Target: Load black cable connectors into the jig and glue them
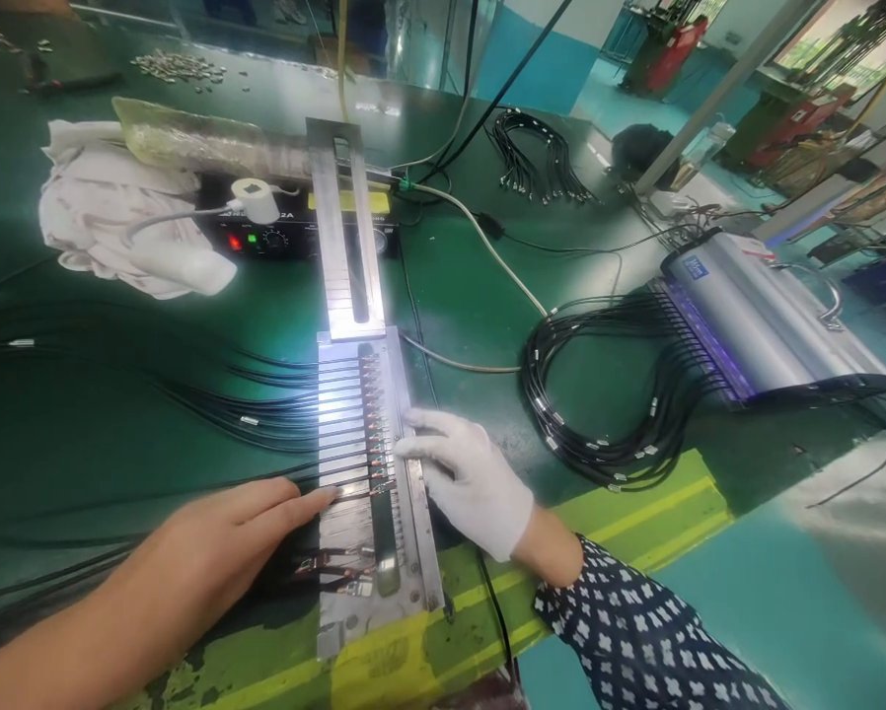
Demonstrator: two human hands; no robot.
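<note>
A long metal fixture (343, 626) lies on the table with a row of thin black cables set side by side across it. Their stripped ends, with small metal tips, line up over its dark central slot (386, 528). My bare left hand (243, 523) comes in from the left, fingers together, its fingertips at the nearest black cable (354, 496) of the row; the thumb is hidden. In a white glove, my right hand (473, 478) rests at the fixture's right rail (426, 532), index and middle fingers stretched over its edge. Several loose cable ends (339, 570) lie nearer me on the fixture.
A slotted metal plate (369, 237) rises behind the fixture, before a black control box (265, 242). White cloth (110, 217) lies at left. To the right are a coiled cable bundle (536, 394) and a silver lamp housing (769, 306); another bundle (539, 138) lies farther back.
</note>
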